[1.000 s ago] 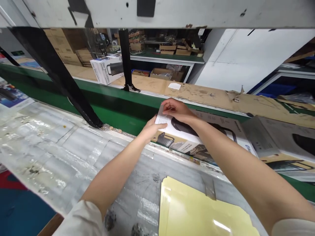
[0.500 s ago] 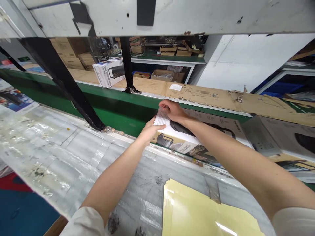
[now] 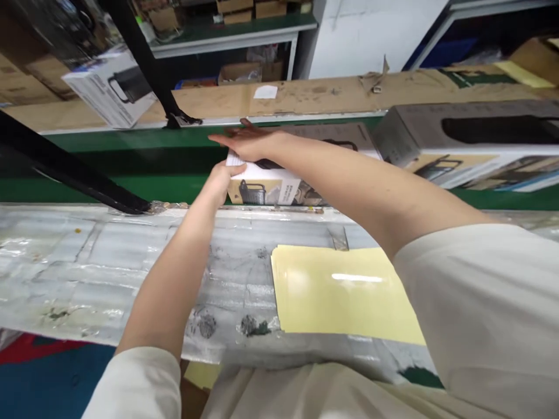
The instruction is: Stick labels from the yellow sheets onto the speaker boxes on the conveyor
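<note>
A printed white product box (image 3: 279, 191) sits on the green conveyor, with a picture of a black handled appliance on its side. At its left end, my left hand (image 3: 220, 181) grips the corner, thumb on top and fingers hidden behind the end. My right hand (image 3: 251, 142) lies over the top of that same end, its fingers stretched out to the left and apart. My right forearm crosses above the box and hides part of its top.
Another product box (image 3: 489, 145) stands to the right on the green conveyor belt (image 3: 183, 160). A white box (image 3: 120, 87) rests on the far cardboard-covered ledge by a black post (image 3: 144, 58). Yellow sheets (image 3: 340, 297) lie on the plastic-covered table (image 3: 131, 262).
My view has tipped down and turned right. My right hand's fingers, curled before, are now stretched out over the box end. My left hand keeps its hold on the corner.
</note>
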The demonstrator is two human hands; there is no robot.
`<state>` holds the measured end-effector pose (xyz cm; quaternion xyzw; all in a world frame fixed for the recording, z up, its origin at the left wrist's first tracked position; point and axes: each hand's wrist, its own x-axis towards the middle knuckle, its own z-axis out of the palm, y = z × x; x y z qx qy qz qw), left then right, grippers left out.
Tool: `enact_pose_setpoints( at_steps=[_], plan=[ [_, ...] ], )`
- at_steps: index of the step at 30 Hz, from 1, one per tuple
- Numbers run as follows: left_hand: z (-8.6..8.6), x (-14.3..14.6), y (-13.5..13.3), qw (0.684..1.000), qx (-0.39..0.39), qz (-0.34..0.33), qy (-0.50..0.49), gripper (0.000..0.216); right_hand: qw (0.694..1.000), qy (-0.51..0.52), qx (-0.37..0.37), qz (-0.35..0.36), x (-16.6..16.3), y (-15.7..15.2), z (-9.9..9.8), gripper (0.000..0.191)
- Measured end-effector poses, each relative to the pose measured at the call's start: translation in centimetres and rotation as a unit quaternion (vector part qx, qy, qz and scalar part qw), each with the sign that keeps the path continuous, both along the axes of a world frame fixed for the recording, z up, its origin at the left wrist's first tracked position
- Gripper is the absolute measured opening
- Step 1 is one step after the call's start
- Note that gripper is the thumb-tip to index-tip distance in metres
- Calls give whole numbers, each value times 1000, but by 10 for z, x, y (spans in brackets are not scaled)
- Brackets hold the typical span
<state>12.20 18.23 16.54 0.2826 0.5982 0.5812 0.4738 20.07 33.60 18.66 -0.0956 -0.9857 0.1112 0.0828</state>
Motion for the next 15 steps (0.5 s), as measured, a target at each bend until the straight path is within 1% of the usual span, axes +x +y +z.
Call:
enact_pose_setpoints(
  at_steps=[2,4,5,7,9,12,15],
  plan=[
    [7,-3,0,999,-22,10,26,69,998,-3,-22,-64,19,-6,0,72],
    [15,-9,-2,997,-42,1,59,88,990,17,-52,-126,50,-21,0,64],
    [19,-12,-2,995,-51,-20,77,91,987,35,-61,-146,70,-33,-1,57],
    [25,-20,-4,988,-70,-76,113,81,983,75,-70,-153,117,-65,-3,45],
    [29,-26,-5,980,-82,-109,145,68,981,118,-73,-132,167,-108,-7,36],
    [34,-31,-6,968,-105,-121,194,60,976,152,-113,-104,232,-181,-15,24],
    [40,-32,-5,956,-150,-116,225,46,974,115,-176,-88,273,-246,-26,18]
  ],
)
